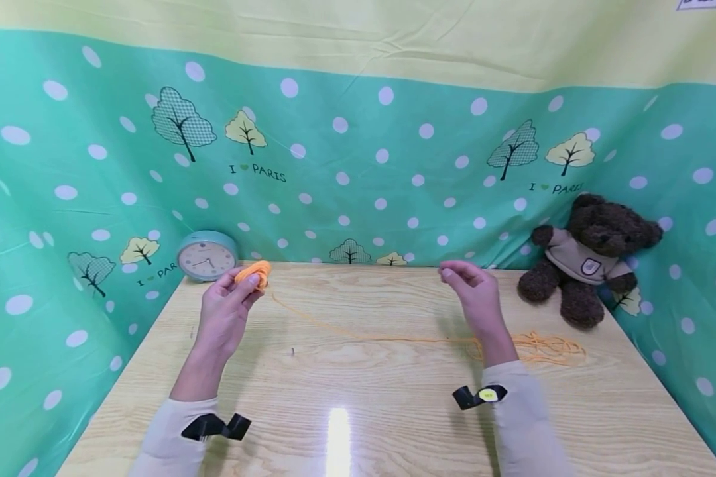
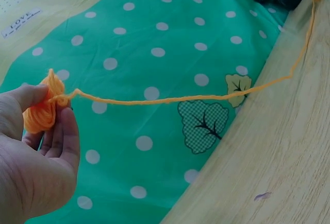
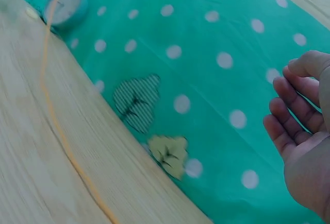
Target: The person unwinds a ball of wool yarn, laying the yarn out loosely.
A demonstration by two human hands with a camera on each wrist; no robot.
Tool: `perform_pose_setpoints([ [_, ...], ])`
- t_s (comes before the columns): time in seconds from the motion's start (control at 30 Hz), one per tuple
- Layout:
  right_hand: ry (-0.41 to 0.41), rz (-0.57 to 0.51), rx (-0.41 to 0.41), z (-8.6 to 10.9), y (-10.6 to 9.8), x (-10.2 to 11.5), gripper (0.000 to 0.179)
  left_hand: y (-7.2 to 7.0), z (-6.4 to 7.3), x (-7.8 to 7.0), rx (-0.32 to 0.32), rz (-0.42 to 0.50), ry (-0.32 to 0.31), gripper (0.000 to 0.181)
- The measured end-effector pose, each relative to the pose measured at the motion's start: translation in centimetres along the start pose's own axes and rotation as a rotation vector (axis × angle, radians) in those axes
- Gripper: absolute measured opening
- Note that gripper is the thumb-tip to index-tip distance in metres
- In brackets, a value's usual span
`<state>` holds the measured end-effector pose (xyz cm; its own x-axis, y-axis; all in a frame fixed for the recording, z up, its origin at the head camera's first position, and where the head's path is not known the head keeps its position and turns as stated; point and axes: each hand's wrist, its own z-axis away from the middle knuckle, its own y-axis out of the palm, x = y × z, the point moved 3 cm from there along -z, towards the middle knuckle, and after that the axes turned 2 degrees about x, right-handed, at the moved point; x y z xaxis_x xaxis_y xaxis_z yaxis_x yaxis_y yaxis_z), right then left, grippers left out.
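In the head view my left hand point(image 1: 227, 308) pinches a small wound bundle of orange yarn point(image 1: 259, 273) between thumb and fingers, raised above the table's left side. The left wrist view shows the bundle point(image 2: 44, 105) held at the fingertips, with one strand point(image 2: 170, 100) running off it. That strand crosses the wooden table to a loose heap of orange yarn point(image 1: 549, 349) at the right, partly hidden behind my right forearm. My right hand point(image 1: 476, 291) is raised over the table's right side. Its fingers bend loosely with nothing in them, as the right wrist view point(image 3: 304, 116) shows.
A teal alarm clock point(image 1: 207, 256) stands at the table's back left corner. A dark brown teddy bear point(image 1: 591, 258) sits at the back right. Green dotted cloth point(image 1: 358, 152) hangs around the table point(image 1: 394, 397). A tiny dark scrap point(image 1: 292, 352) lies left of centre.
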<state>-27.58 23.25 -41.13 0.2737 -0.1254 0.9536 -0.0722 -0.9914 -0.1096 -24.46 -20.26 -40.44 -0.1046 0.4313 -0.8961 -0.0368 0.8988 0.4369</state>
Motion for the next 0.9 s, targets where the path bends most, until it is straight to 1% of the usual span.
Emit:
perform_pose_setpoints([
  [0.2, 0.026, -0.031, 0.075, -0.2, 4.1, 0.4, 0.030, -0.1, 0.1, -0.1, -0.003, 0.005, 0.004, 0.014],
  [0.33, 0.023, -0.076, 0.137, -0.2, 6.6, 0.3, 0.030, -0.1, 0.0, 0.0, -0.008, -0.001, 0.007, 0.013],
  [0.43, 0.017, -0.107, 0.168, -0.1, 8.1, 0.2, 0.029, 0.0, 0.0, 0.2, -0.002, -0.001, -0.006, 0.013],
  [0.57, 0.006, -0.110, 0.211, 0.0, 9.9, 0.2, 0.027, 0.1, 0.0, 0.4, -0.009, -0.009, -0.021, 0.013],
  [0.73, -0.011, -0.104, 0.257, 0.1, 12.2, 0.3, 0.022, 0.1, 0.0, 0.3, -0.015, -0.023, -0.007, 0.012],
  [0.9, 0.010, -0.112, 0.299, 0.5, 14.4, 0.1, 0.021, 0.2, 0.0, 0.3, -0.012, -0.016, -0.003, 0.008],
])
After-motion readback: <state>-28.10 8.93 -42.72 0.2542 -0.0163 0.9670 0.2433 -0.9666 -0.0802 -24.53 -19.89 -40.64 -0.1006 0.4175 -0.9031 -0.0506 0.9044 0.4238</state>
